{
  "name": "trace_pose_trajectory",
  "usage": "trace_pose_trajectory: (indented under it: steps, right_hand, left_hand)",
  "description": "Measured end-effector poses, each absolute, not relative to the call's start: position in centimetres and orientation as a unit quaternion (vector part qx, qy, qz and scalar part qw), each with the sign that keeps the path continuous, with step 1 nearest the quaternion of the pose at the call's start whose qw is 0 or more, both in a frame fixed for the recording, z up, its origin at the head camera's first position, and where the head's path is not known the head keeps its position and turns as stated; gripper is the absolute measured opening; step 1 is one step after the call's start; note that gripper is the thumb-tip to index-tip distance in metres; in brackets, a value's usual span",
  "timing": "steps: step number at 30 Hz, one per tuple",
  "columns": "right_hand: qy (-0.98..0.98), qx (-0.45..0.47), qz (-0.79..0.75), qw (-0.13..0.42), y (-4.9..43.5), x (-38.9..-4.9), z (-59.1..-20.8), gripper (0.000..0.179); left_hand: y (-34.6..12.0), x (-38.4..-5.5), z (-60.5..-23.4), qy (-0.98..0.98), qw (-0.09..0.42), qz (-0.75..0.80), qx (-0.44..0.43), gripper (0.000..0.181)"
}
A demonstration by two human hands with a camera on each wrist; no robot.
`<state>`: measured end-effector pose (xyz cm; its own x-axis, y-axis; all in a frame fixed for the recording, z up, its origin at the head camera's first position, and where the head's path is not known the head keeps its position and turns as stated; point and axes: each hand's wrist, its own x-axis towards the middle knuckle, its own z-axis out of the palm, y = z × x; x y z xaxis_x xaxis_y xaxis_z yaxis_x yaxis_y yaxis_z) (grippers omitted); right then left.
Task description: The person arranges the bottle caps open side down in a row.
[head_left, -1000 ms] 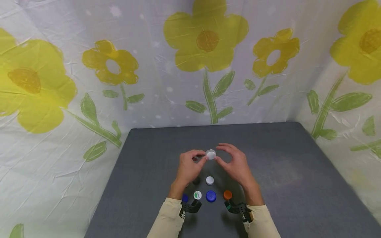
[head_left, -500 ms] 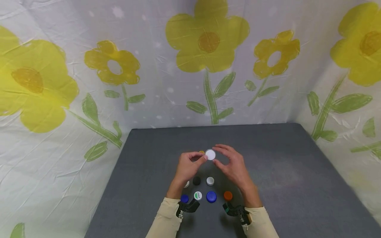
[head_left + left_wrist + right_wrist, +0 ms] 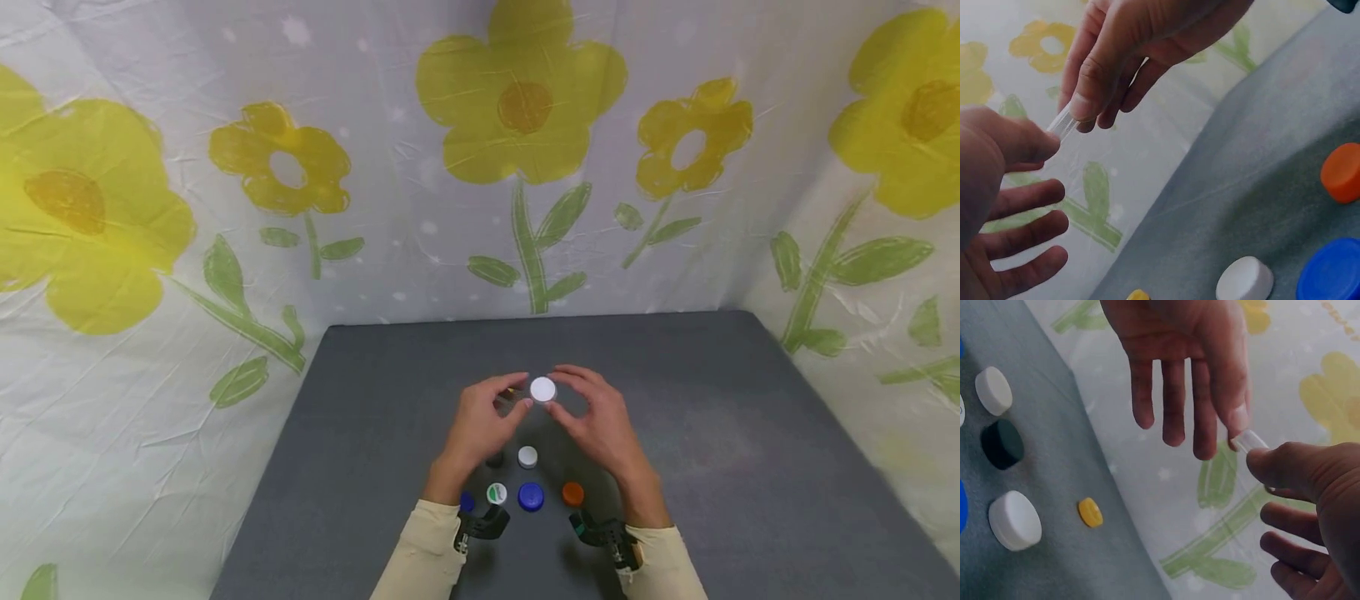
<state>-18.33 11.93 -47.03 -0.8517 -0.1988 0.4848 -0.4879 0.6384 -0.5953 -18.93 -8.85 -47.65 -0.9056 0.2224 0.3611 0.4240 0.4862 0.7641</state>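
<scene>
Both hands are raised over the dark table around a small round clear plastic cap (image 3: pixel 543 389), whose face looks white in the head view. My right hand (image 3: pixel 600 414) pinches its right side between thumb and index finger. My left hand (image 3: pixel 482 419) has its thumb and index fingertips at the left edge of the cap. In the left wrist view the clear cap (image 3: pixel 1064 125) is edge-on between the two thumbs, mostly covered by fingers. In the right wrist view the left hand's other three fingers hang straight, away from the cap.
Bottle caps lie on the table (image 3: pixel 712 433) below the hands: white (image 3: pixel 527 456), white with green print (image 3: pixel 497 493), large blue (image 3: pixel 531 497), orange (image 3: pixel 572 494). A dark cap (image 3: pixel 1002 444) and a small yellow one (image 3: pixel 1090 512) show too. Flower-printed curtain (image 3: pixel 420 250) surrounds the table.
The clear cap has shifted slightly right and its white face has turned more toward the head camera. The right hand's fingers have closed onto it, while the left fingers have spread a little.
</scene>
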Motion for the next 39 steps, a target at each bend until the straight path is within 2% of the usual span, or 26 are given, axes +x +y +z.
trace_pose_trajectory:
  steps: [6, 18, 39]
  right_hand:
    - [-0.899, 0.193, 0.355, 0.169, 13.2, -17.8, -47.2, 0.04]
    - [-0.925, 0.185, 0.314, 0.11, 14.8, -16.9, -49.7, 0.035]
    - [-0.95, 0.159, 0.268, 0.033, 15.1, -16.6, -52.9, 0.027]
  left_hand:
    - [-7.5, -18.9, -47.8, -0.877, 0.114, -0.402, -0.237, 0.036]
    - [-5.6, -18.6, -49.6, -0.938, 0.07, -0.223, -0.257, 0.032]
    - [-4.2, -18.3, -52.8, -0.955, 0.026, -0.155, -0.251, 0.026]
